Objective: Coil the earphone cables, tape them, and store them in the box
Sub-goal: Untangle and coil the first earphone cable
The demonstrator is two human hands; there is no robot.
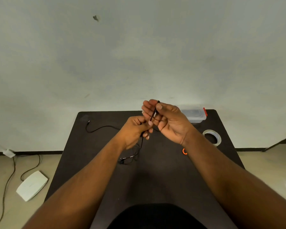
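Note:
A black earphone cable [98,128] trails across the dark table [155,179], its plug end lying at the far left. My right hand [168,123] is raised above the table and pinches a stretch of the cable between thumb and fingers. My left hand [135,131] grips the same cable just below. More cable hangs from my left hand to a loose tangle with the earbuds [126,159] on the table. A clear plastic box [196,114] with red latches stands at the far right. A roll of tape [212,137] lies in front of the box.
A small orange object [184,151] lies on the table beside my right forearm. On the floor to the left sit a white pedal-like device [32,185] and dark cords [10,176]. A pale wall rises behind the table.

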